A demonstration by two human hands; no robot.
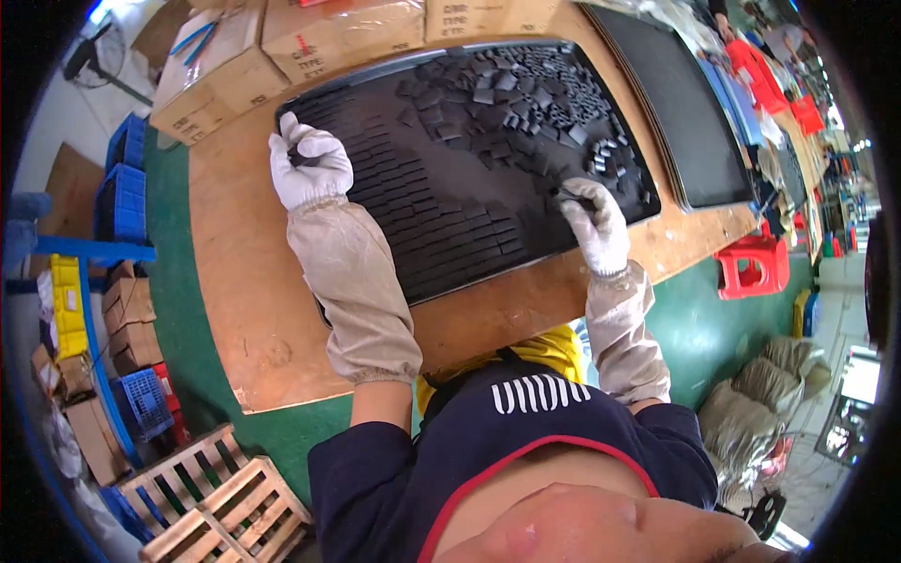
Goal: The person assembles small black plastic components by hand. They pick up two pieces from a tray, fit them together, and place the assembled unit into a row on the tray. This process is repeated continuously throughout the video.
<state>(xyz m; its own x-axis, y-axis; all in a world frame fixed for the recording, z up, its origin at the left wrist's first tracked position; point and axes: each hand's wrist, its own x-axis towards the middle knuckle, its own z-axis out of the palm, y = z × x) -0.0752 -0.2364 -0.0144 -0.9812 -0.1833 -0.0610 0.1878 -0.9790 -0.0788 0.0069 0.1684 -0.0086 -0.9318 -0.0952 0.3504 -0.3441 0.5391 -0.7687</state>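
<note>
A large black tray [352,80] lies on the wooden table under my hands. Flat black rectangular pieces [460,246] sit in neat rows across its left and near side, while a loose heap of similar pieces [511,89] covers its far right part. My left hand [314,164], in a white glove, is closed in a pinch over the tray's left edge; whatever it may hold is hidden. My right hand [601,225], also gloved, pinches a small black piece [566,194] above the tray's right side, below the heap.
Cardboard boxes [343,42] line the table's far edge, with blue-handled pliers-like tool [195,42] on one. Another black tray [676,113] lies to the right. A red stool [754,267] stands beyond the table [249,347]. Wooden pallets [221,507] and blue crates [122,202] are at left.
</note>
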